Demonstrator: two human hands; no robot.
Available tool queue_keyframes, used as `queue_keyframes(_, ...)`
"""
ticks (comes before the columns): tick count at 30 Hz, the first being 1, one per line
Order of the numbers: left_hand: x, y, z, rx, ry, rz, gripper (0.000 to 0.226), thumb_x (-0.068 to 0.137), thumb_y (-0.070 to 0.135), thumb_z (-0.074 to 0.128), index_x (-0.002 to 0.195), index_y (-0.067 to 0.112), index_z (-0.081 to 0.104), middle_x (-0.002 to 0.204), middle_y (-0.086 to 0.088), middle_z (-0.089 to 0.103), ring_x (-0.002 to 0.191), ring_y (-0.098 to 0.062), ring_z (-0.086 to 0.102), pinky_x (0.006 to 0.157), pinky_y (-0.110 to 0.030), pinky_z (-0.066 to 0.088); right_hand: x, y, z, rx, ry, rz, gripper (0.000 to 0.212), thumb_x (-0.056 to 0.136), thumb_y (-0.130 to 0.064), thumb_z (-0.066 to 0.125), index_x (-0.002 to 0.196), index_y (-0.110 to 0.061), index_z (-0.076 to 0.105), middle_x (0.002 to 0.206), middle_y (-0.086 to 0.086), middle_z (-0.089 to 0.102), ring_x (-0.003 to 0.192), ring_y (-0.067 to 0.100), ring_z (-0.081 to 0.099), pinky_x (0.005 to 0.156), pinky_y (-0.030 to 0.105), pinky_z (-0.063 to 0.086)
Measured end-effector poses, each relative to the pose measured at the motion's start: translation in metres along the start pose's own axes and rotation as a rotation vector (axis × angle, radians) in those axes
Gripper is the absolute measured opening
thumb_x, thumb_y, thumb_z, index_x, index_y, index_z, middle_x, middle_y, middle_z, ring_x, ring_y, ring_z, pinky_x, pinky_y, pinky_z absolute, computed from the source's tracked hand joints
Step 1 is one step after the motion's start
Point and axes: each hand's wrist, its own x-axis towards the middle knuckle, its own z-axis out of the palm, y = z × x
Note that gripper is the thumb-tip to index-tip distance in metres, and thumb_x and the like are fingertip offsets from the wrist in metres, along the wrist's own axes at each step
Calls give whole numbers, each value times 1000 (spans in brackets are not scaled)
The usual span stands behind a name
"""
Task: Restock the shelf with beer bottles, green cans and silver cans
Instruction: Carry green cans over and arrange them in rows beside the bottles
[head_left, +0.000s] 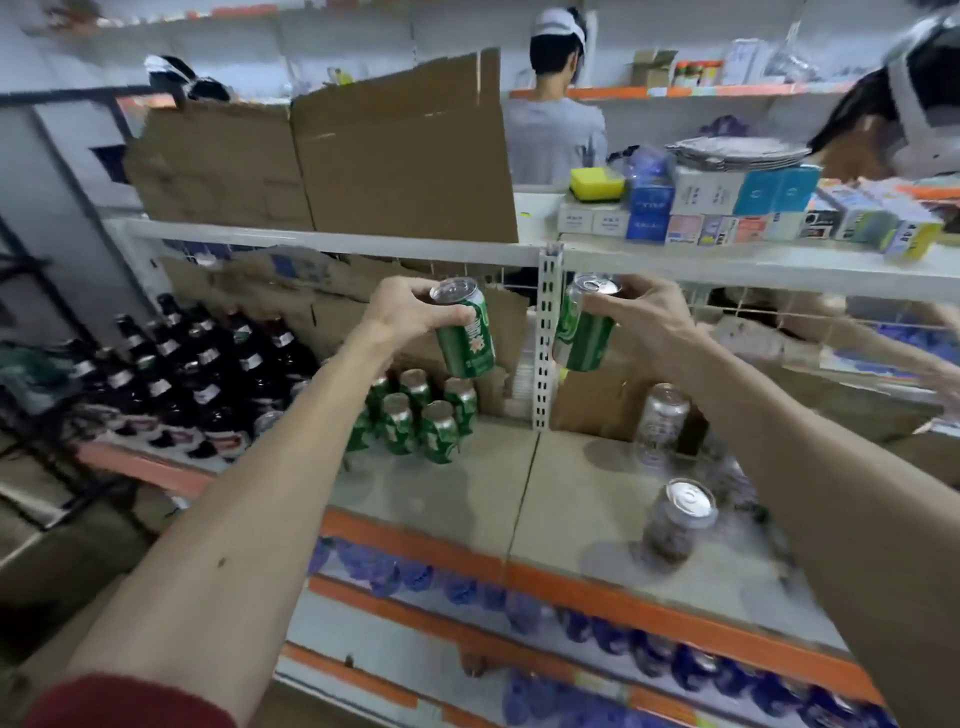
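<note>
Green cans (415, 418): cluster standing upright on shelf (519, 483). Left hand (408, 306) grips tilted can (464, 335), cluster at its 6 o'clock, nearer; right hand (647, 312) grips second can (584, 330), cluster at 8 o'clock.

A white upper shelf (337, 241) runs across the middle, carrying brown cardboard sheets (363, 156) at 11 o'clock and a yellow sponge (597, 183) and small boxes (727, 208) at 2 o'clock, with a white slotted post (548, 338) under it at centre. Behind it, at 12 o'clock, a person (556, 130) in a grey shirt faces a white wall (311, 47) with an orange-edged wall shelf (675, 92). A black metal frame (67, 96) stands at 10 o'clock.
</note>
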Motion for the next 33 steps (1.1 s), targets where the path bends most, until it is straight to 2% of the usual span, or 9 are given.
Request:
queue_keyframes(2,3,-25,-25,18,-23,-7,36,68,27,90,101,25,78,89,14,73,81,-2,66,65,-10,48,-2,0,41,-16,25,13,42,72,-30,86,109,-17,70,91,-5,70,81,8,64,75,21,53)
queue_keyframes(3,4,-37,-36,25,-23,-12,35,67,27,90,101,24,78,89,13,74,82,-4,66,64,-12,50,-5,-1,60,-22,19,19,39,73,-28,85,107,-18,69,91,-5,69,79,8,63,72,18,51)
queue_keyframes(7,1,-75,-68,42,-44,-65,35,60,35,91,92,29,80,93,6,77,88,-13,69,78,-40,58,-15,-4,119,-96,-22,35,48,73,-30,84,115,-11,69,98,-1,68,72,1,58,50,2,38)
queue_keyframes(13,-6,-97,-96,39,-57,-81,35,65,26,91,97,26,79,96,9,76,98,-12,69,87,-33,57,-18,-16,161,-148,-65,24,58,75,-34,83,127,-15,64,112,-3,67,90,8,62,57,5,41)
queue_keyframes(18,-6,-110,-102,92,-90,-99,41,63,31,92,102,25,79,96,11,76,94,-8,69,91,-34,56,-24,-12,177,-122,-76,28,53,77,-27,82,124,-14,64,100,-8,66,78,-4,57,55,2,42)
queue_keyframes(23,1,-132,-107,107,-156,-113,38,64,30,91,99,27,79,93,11,76,92,-9,69,84,-33,57,-31,5,198,-158,-72,80,58,74,-32,84,126,-15,64,111,-6,67,93,7,62,72,14,45)
queue_keyframes(28,20,-170,-100,212,-254,-82,37,61,36,92,95,28,79,86,13,75,84,-8,68,79,-34,54,-33,32,227,-140,-9,144,57,74,-28,85,125,-14,64,108,-4,68,93,8,62,75,11,45)
queue_keyframes(31,30,-210,-89,295,-343,-46,36,58,39,91,90,27,77,83,10,74,85,-11,68,74,-35,53,-41,65,253,-169,22,209,58,70,-36,86,122,-19,66,108,-7,69,97,9,63,86,19,48)
queue_keyframes(33,32,-235,-80,374,-390,-42,41,56,42,89,91,25,75,84,9,74,83,-13,68,70,-32,53,-49,89,272,-185,37,230,48,69,-37,86,111,-21,69,99,-8,71,92,9,66,80,18,51)
